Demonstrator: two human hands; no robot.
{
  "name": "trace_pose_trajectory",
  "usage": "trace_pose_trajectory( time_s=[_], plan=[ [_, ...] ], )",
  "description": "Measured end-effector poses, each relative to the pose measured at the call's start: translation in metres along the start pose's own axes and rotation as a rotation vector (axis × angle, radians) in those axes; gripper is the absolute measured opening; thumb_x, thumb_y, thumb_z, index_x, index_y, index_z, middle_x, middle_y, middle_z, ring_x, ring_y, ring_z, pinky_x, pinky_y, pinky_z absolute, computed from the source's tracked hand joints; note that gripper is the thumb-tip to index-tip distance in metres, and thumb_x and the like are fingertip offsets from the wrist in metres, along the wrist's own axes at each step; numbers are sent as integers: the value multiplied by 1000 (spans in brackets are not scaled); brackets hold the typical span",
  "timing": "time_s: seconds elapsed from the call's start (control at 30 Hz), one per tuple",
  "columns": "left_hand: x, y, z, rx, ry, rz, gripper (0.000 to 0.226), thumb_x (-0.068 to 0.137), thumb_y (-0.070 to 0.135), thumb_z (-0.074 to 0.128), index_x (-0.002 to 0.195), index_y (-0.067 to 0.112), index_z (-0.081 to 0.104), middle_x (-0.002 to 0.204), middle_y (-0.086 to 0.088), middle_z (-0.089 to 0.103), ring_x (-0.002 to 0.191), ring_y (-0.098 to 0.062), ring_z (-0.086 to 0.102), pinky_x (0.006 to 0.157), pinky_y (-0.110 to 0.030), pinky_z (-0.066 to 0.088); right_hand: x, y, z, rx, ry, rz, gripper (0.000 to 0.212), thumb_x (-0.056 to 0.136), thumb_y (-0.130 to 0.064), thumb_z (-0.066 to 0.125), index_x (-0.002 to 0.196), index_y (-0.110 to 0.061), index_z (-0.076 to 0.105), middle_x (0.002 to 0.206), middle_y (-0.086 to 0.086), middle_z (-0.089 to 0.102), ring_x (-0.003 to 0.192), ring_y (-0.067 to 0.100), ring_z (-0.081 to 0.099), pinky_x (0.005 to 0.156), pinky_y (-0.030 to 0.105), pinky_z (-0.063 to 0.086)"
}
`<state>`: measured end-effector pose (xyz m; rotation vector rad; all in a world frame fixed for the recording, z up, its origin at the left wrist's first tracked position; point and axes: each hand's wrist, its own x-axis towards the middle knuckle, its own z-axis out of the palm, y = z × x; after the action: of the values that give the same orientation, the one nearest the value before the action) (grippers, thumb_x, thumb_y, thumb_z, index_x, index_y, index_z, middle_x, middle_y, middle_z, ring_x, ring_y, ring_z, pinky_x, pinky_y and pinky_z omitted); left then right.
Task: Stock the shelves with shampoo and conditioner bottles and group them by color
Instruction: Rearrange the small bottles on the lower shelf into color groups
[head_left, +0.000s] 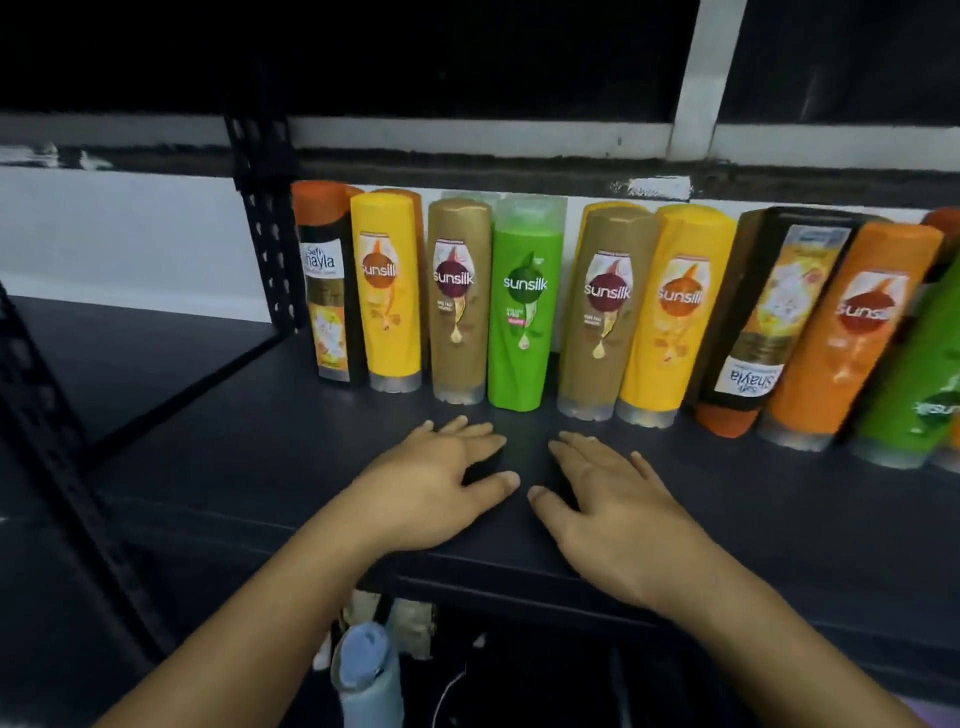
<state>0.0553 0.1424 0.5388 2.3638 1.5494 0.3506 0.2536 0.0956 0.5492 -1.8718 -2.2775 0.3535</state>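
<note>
A row of bottles stands at the back of the dark shelf (208, 467). From the left: a black bottle with an orange cap (324, 291), a yellow bottle (389, 291), a gold bottle (460, 301), a green bottle (524, 312), a second gold bottle (602, 312), a second yellow bottle (670, 317), an upside-down black bottle (763, 322), an orange bottle (841, 338) and a green one (914, 395) at the right edge. More bottles stand behind them. My left hand (436, 478) and my right hand (608, 493) lie flat on the shelf in front of the green bottle, fingers spread, holding nothing.
A perforated black upright (265, 218) stands left of the bottles; another runs down the near left (47, 405). The left stretch of shelf holds no bottles. Below the shelf's front edge a grey-blue bottle (369, 670) pokes up among dim items.
</note>
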Motion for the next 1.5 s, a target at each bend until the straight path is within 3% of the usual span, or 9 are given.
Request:
trace_pose_trajectory(
  time_s=[0.33, 0.47, 0.63, 0.8, 0.9, 1.07, 1.2, 1.3, 1.5],
  plan=[
    [-17, 6, 5, 191, 222, 21, 53, 101, 61, 42, 143, 32, 58, 146, 7, 60, 135, -20, 53, 107, -41, 48, -1, -4, 11, -166, 15, -77, 61, 107, -46, 19, 162, -20, 15, 170, -4, 8, 156, 12, 4, 127, 43, 5],
    [-19, 8, -2, 224, 145, 90, 47, 103, 57, 41, 136, 30, 62, 136, 4, 65, 123, -22, 58, 99, -41, 51, -3, -8, 3, -181, -10, -72, 61, 107, -48, 23, 162, -21, 17, 169, -3, 11, 155, 14, 8, 126, 44, 8],
    [-34, -10, -26, 142, -59, 138, 60, 101, 62, 47, 153, 32, 47, 161, 11, 41, 148, -14, 37, 122, -37, 30, -4, -25, -18, -256, -35, -54, 54, 102, -51, 38, 146, -21, 46, 155, 1, 43, 139, 22, 43, 114, 41, 37],
    [-45, -56, -57, 103, -31, 79, 42, 102, 54, 52, 138, 36, 63, 140, 14, 62, 124, -9, 57, 110, -37, 45, 10, -72, -27, -76, 121, -94, 57, 97, -54, 54, 146, -25, 50, 147, -1, 53, 133, 19, 50, 104, 31, 42],
    [-39, -82, -73, -9, 122, 16, 32, 102, 48, 57, 127, 34, 71, 125, 14, 68, 113, -8, 61, 102, -34, 50, 33, -101, -17, 57, 230, -97, 45, 96, -43, 61, 137, -25, 58, 135, -2, 61, 123, 20, 57, 101, 32, 49],
    [-2, -125, -86, -211, 694, -90, 12, 97, 33, 62, 97, 26, 72, 103, 5, 62, 96, -17, 64, 77, -28, 48, 85, -136, 12, 341, 368, -64, 42, 94, -30, 65, 135, -21, 57, 130, 1, 64, 118, 23, 60, 99, 31, 49],
    [16, -150, -77, -406, 773, -41, 51, 95, 27, 67, 142, 23, 46, 135, 3, 43, 122, -16, 52, 99, -26, 42, 115, -154, 27, 624, 400, -7, 42, 93, -27, 63, 131, -17, 47, 124, 4, 64, 111, 24, 60, 90, 31, 46],
    [24, -159, -73, -559, 656, 53, 62, 95, 21, 69, 148, 27, 37, 138, 9, 50, 126, -8, 52, 92, -11, 43, 132, -163, 34, 694, 434, 15, 56, 92, -23, 66, 138, -11, 36, 128, 7, 57, 105, 21, 55, 85, 26, 39],
    [33, -175, -70, -668, 469, 55, 65, 99, 30, 67, 150, 40, 28, 129, 18, 61, 123, -5, 57, 112, -37, 43, 155, -171, 42, 679, 515, 136, 57, 87, -14, 70, 132, -12, 35, 123, 13, 62, 113, 34, 61, 85, 35, 47]
  ],
)
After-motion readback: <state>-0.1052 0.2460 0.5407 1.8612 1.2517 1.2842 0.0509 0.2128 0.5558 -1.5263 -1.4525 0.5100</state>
